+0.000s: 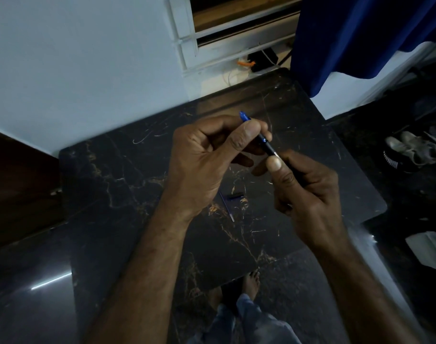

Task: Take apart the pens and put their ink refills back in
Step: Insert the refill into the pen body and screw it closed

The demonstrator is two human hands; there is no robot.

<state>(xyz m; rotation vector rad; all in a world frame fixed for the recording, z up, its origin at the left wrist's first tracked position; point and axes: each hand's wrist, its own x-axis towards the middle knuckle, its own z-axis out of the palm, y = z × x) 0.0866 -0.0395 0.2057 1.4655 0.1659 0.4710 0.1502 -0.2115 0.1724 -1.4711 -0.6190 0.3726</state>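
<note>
**Both hands on one pen above the dark counter**

Dark marble with gold veining fills my view, a counter [117, 184] set against a pale wall, with a blue curtain [361, 38] hanging beyond its far right corner. From where I watch, both hands are raised over the middle of the counter and share one pen [267, 142], held slanting from upper left to lower right. My left hand [207, 155] has its grip clenched on the blue upper end, thumb pressed along the barrel, with the blue tip poking out past the fingers. My right hand [303, 184] has its grip clenched on the dark lower part of the same pen, thumb on top. I cannot tell whether the two halves are joined or already loosened.

Below the hands, near the counter's middle, a thin ink refill [226, 207] lies flat, and a short dark pen part [235, 195] lies just beside its far end. Shoes [410, 150] sit on the floor off the counter's right edge.
</note>
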